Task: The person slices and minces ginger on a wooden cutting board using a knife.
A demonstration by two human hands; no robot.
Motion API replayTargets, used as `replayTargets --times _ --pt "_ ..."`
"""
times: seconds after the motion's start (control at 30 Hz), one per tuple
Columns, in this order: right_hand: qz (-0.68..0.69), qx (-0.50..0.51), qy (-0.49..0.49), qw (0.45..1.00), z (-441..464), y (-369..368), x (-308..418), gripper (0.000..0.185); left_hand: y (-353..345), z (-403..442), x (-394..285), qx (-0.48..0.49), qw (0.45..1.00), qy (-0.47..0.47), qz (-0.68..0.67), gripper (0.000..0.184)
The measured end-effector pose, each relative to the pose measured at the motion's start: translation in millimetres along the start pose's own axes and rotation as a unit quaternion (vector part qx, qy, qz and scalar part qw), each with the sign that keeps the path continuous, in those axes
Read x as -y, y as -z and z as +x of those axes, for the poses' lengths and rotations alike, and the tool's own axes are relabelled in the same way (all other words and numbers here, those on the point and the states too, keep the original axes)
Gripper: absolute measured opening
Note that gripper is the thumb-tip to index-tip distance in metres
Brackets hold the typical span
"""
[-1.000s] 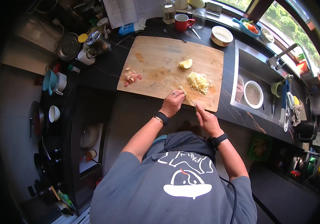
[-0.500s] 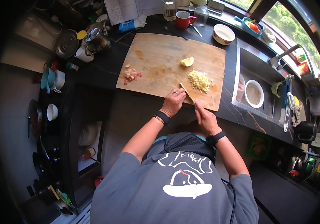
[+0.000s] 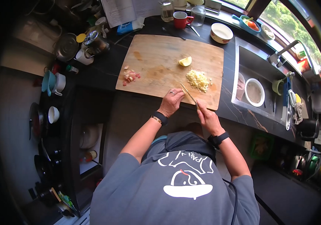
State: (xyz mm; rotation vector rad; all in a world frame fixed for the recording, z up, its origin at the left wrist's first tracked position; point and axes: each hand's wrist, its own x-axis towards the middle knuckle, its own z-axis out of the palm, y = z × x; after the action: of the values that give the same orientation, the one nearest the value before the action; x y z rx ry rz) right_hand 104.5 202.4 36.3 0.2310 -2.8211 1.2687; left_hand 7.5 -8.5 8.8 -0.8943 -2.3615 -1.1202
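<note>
My right hand (image 3: 208, 118) is closed on the handle of a knife (image 3: 189, 93), whose blade points up and left over the near edge of the wooden board (image 3: 156, 48). Just left of the blade, my left hand (image 3: 172, 101) has its fingers pressed together on a small pale piece, mostly hidden by the fingertips. Finely chopped pale yellow bits (image 3: 198, 80) lie in a heap beyond the knife. Above them sits a pale yellow wedge (image 3: 185, 61). Small pink pieces (image 3: 131, 75) are at the board's left side.
Behind the board stand a red mug (image 3: 181, 20), a glass (image 3: 198, 16) and a white bowl (image 3: 221, 33). To the right is a sink (image 3: 258, 69) holding a round white container (image 3: 254, 92). A metal pot (image 3: 96, 43) stands at the left.
The knife blade has separated slightly from my left fingertips, leaving a small gap. The view has shifted slightly. Both hands keep their grips.
</note>
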Motion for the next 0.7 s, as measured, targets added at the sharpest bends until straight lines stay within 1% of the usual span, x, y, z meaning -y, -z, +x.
replayTargets --times 0.07,0.17,0.3,0.37,0.6,0.67,0.7 --pt "-0.025 0.026 0.008 0.999 -2 -2 -3 0.051 0 0 1 0.0 1.0 -0.001 0.002 0.015" --pt "-0.038 0.013 0.028 0.999 -5 -8 -2 0.053 -1 -1 1 0.001 1.0 -0.003 0.003 0.014" --pt "-0.068 0.026 0.02 0.997 -4 -9 -3 0.053 -1 0 1 -0.002 1.0 -0.006 0.009 0.014" --pt "-0.116 0.038 0.014 0.992 -4 -13 -6 0.053 -2 -1 2 -0.005 1.0 -0.008 0.008 0.014" --pt "-0.11 0.045 0.003 0.993 0 -14 -7 0.052 -3 -3 3 -0.017 1.0 -0.008 0.011 0.014" --pt "-0.049 0.037 -0.014 0.998 1 -12 -6 0.048 -2 -2 2 -0.018 1.0 -0.01 0.012 0.013" --pt "-0.05 0.036 -0.012 0.998 1 -12 -10 0.048 -1 -2 1 -0.017 1.0 -0.011 0.012 0.013"
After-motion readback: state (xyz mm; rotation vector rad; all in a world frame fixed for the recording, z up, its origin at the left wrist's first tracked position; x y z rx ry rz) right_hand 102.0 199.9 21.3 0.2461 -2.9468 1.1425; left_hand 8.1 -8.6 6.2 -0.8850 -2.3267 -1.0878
